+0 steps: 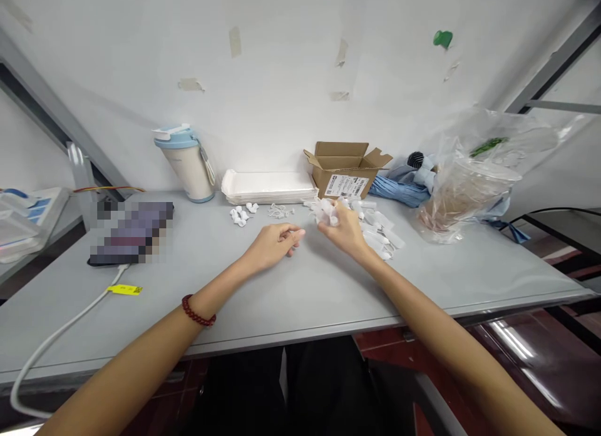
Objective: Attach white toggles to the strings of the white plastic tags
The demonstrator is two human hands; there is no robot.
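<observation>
My right hand [345,229] is closed around several small translucent plastic bottles [325,209], just above the grey table. Beside and behind it lies a loose pile of similar white, translucent bottles [382,233]. My left hand [275,244] rests low over the table, left of my right hand and apart from it. Its fingers are curled in with the thumb against them, and whatever they may hold is hidden. Beyond my left hand are a small group of white caps [241,214] and a group of tiny clear plastic pieces [280,211].
Along the wall stand a tumbler [184,167], a stack of white flat trays [270,187] and an open cardboard box [345,173]. A blue folded umbrella [401,184] and a plastic bag with a container [462,195] are right. A phone [134,233] with a cable [70,323] lies left.
</observation>
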